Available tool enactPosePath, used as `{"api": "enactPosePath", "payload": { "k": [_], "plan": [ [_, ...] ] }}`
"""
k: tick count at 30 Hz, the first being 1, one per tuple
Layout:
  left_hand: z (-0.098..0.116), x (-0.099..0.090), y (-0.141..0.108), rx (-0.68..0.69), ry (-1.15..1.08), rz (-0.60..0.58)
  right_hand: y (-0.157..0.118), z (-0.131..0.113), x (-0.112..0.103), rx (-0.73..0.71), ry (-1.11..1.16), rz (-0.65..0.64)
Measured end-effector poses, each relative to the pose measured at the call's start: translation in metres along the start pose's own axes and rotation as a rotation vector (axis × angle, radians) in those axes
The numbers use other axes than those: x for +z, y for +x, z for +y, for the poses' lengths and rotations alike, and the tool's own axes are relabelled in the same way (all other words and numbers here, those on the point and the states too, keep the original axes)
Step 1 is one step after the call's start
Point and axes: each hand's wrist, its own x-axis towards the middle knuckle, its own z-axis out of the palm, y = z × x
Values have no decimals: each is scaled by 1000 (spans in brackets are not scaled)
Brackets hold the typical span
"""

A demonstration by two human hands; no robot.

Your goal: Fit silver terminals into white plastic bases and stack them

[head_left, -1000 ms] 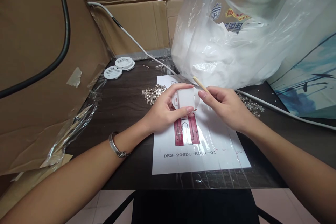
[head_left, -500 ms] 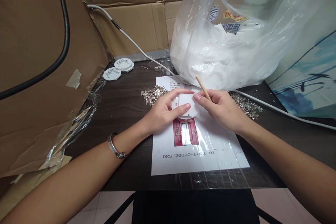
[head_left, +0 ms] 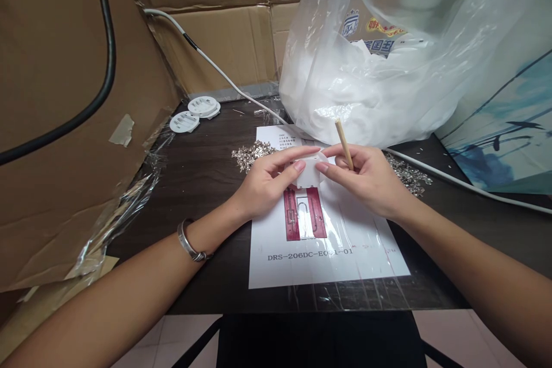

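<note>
Between both hands, above the printed sheet [head_left: 276, 267], is a white plastic part [head_left: 309, 172] with a rounded edge; fingers cover its sides. My left hand [head_left: 269, 181] grips it from the left, thumb on the near face and fingers along the far edge. My right hand [head_left: 366, 175] pinches its right edge with thumb and forefinger. A thin wooden stick [head_left: 344, 144] is tucked in that same hand, its end pointing up. Small metal pieces lie in one pile [head_left: 252, 155] by my left fingers and in another pile [head_left: 409, 175] beyond my right hand.
Round white plastic parts [head_left: 185, 122] lie at the back left of the dark table [head_left: 202, 178]. A big clear bag [head_left: 371, 109] of white contents stands behind my hands. A white cable [head_left: 224, 76] crosses the table's back. Cardboard [head_left: 224, 40] walls the left and back.
The white part has tilted, showing a different face. My right hand has closed onto its right edge, and the stick stands more upright, shifted slightly right.
</note>
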Motion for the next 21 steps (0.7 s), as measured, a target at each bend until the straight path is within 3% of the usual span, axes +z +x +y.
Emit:
{"api": "enactPosePath", "payload": {
  "k": [7,15,21],
  "plan": [
    [-1,1,2,-41,-151,-51,1,2,0,-18,2,1],
    [-5,2,2,12,-242,-100,0,2,-2,-8,180,-68],
    [-6,2,2,32,-210,-66,1,2,-3,-27,109,24]
  ]
}}
